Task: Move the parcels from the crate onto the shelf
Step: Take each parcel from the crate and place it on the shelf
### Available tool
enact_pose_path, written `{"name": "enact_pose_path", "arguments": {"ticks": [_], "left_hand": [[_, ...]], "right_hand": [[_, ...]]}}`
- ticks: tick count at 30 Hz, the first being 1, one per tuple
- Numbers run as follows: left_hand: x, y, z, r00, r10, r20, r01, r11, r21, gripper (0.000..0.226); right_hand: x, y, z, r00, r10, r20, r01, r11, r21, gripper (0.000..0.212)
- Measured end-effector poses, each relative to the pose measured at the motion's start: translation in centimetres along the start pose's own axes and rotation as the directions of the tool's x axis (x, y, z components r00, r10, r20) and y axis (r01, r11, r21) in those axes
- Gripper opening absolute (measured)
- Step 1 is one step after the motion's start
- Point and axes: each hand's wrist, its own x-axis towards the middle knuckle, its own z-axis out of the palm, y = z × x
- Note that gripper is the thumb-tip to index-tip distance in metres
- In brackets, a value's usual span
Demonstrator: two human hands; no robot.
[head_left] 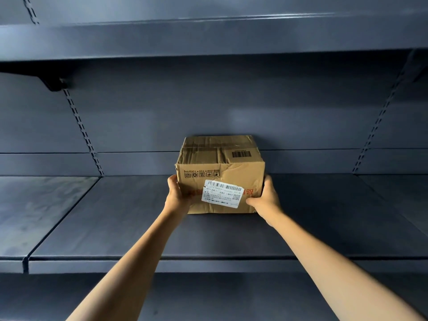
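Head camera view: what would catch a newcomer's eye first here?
A creased cardboard parcel with a white shipping label sits mid-frame on a dark metal shelf. The left hand and right hand grip its two sides, bare arms reaching up from below.

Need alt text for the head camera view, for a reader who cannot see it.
Two bare hands hold a worn cardboard parcel by its sides on a dark metal shelf, left hand and right hand opposite. A white shipping label faces the camera.
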Motion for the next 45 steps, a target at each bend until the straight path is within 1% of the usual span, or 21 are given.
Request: {"name": "enact_pose_path", "arguments": {"ticks": [2,5,10,15,19,23,28,31,37,40,42,45], "left_hand": [[0.2,0.0,0.1,1.0,0.005,0.001,-0.005,1.0,0.003,0.07],[0.5,0.1,0.2,1.0,-0.001,0.006,0.001,1.0,0.019,0.072],[0.6,0.3,0.5,1.0,0.002,-0.009,-0.002,1.0,0.026,0.07],[0.5,0.4,0.3,0.998,-0.049,-0.03,0.05,0.998,0.034,0.071],[-0.8,0.5,0.0,0.995,-0.088,-0.037,0.087,0.996,-0.017,0.071],[-2.6,0.1,-0.9,0.992,-0.119,-0.037,0.12,0.992,0.032,0.062],[-6.2,0.3,-2.6,0.989,-0.148,-0.005,0.148,0.985,0.09,0.067],[-9.2,0.1,-3.7,0.987,-0.16,0.016,0.158,0.983,0.09,0.063],[-16.3,-2.1,-5.6,0.982,-0.175,0.074,0.168,0.982,0.091,0.053],[-20.1,-3.9,-6.2,0.973,-0.199,0.115,0.186,0.976,0.114,0.051],[-22.6,-5.5,-6.5,0.96,-0.244,0.137,0.225,0.964,0.141,0.053],[-26.2,-8.6,-7.1,0.937,-0.317,0.144,0.294,0.942,0.16,0.053]], "right_hand": [[0.1,0.0,0.0,1.0,0.007,-0.005,-0.007,1.0,-0.001,0.065],[0.4,0.1,0.1,1.0,0.003,-0.013,-0.003,1.0,-0.001,0.065],[0.9,0.2,0.2,1.0,0.022,-0.017,-0.022,1.0,-0.008,0.064],[0.6,0.4,0.3,0.999,0.022,-0.029,-0.022,1.0,0.007,0.063],[-0.6,1.0,0.0,0.999,0.014,-0.045,-0.013,1.0,0.021,0.072],[-2.6,1.4,-0.7,0.999,0.029,-0.036,-0.025,0.995,0.092,0.079],[-6.7,1.2,-1.9,0.998,0.067,-0.015,-0.064,0.988,0.143,0.08],[-10.2,1.2,-2.4,0.996,0.089,-0.008,-0.087,0.984,0.157,0.079],[-18.9,2.0,-2.5,0.99,0.133,-0.038,-0.125,0.977,0.17,0.075],[-23.4,4.0,-2.3,0.984,0.172,-0.051,-0.164,0.978,0.132,0.075],[-26.3,6.2,-2.1,0.976,0.212,-0.057,-0.205,0.973,0.11,0.076],[-30.3,10.0,-1.8,0.95,0.308,-0.056,-0.305,0.951,0.052,0.077]]}}
